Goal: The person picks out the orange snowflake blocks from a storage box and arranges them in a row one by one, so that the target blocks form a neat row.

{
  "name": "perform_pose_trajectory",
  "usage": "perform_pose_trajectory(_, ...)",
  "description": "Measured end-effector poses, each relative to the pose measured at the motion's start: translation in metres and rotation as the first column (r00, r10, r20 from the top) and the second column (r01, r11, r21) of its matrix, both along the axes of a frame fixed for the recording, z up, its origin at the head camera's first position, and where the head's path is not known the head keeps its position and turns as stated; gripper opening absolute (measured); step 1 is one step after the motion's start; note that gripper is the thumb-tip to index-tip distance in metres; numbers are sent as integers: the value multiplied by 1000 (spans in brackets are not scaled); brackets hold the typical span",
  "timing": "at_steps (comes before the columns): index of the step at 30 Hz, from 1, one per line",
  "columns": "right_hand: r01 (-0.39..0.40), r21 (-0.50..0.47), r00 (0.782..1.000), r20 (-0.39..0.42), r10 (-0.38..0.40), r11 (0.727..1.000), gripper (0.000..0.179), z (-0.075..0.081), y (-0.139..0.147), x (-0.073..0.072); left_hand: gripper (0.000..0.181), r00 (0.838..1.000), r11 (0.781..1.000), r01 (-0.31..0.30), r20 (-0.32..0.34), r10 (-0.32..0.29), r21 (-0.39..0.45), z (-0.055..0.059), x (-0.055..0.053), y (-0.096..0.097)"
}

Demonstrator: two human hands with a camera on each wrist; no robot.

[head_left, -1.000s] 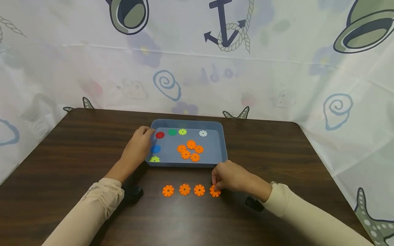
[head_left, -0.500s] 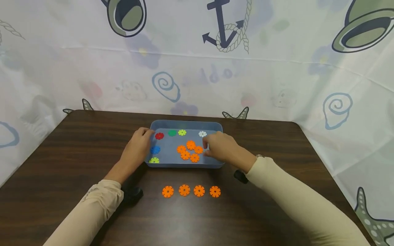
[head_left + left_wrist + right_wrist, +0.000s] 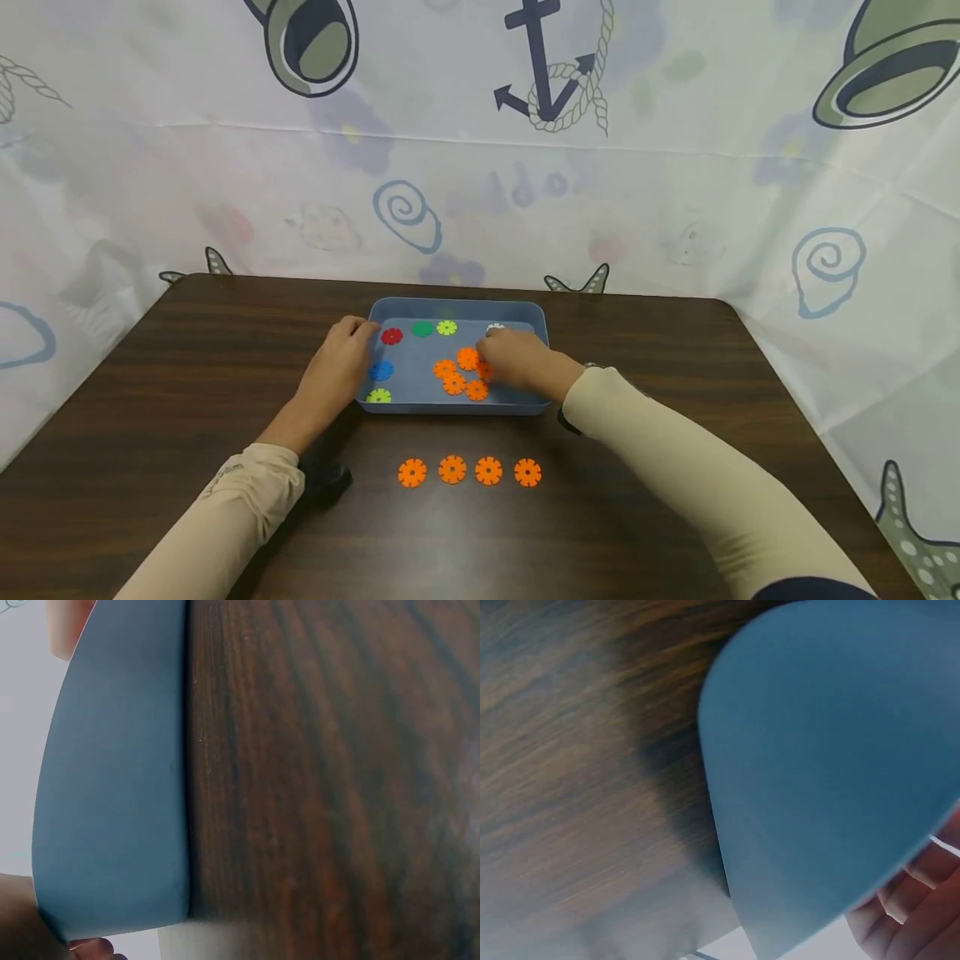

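Your right hand (image 3: 517,358) has moved inward over tray (image 3: 450,409) to orange pile (image 3: 453,383); cannot tell whether grip pinches anything. Your left hand (image 3: 337,358) grasps tray's left side, likely steadying it. Four orange discs (image 3: 457,473) lie in row on bench (image 3: 637,333), seemingly spaced to stay separate.

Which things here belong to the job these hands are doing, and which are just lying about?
Likely job:
- orange discs at the right hand
- four orange discs in a row
- tray, left hand at its rim

Likely just lying about:
- red disc
- green disc
- blue disc
- two yellow-green discs
- white disc
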State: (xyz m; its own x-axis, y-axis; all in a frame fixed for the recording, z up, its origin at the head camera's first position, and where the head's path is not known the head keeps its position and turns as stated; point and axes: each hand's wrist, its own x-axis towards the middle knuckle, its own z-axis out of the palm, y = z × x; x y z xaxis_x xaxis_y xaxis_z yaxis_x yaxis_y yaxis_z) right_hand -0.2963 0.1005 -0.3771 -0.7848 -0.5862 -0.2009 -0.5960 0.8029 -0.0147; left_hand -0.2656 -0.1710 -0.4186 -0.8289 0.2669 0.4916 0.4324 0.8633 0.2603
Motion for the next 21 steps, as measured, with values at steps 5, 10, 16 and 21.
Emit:
perform_pose_trajectory(5,57,-118,997,67,-49,991,20,2,8,-1,26,1000,1000,-8,14,9,-3,0,1,2)
perform_pose_trajectory(10,11,-349,998,61,11,937,15,22,33,19,25,1000,1000,-15,10,15,-5,-2,-1,4)
perform_pose_trajectory(16,-59,-425,969,192,154,903,19,41,71,65,24,997,999,30,-77,-31,-17,-2,-3,4)
perform_pose_trajectory(21,7,-332,926,358,120,943,21,16,94,90,25,997,1000,23,-68,-24,-17,-2,-1,3)
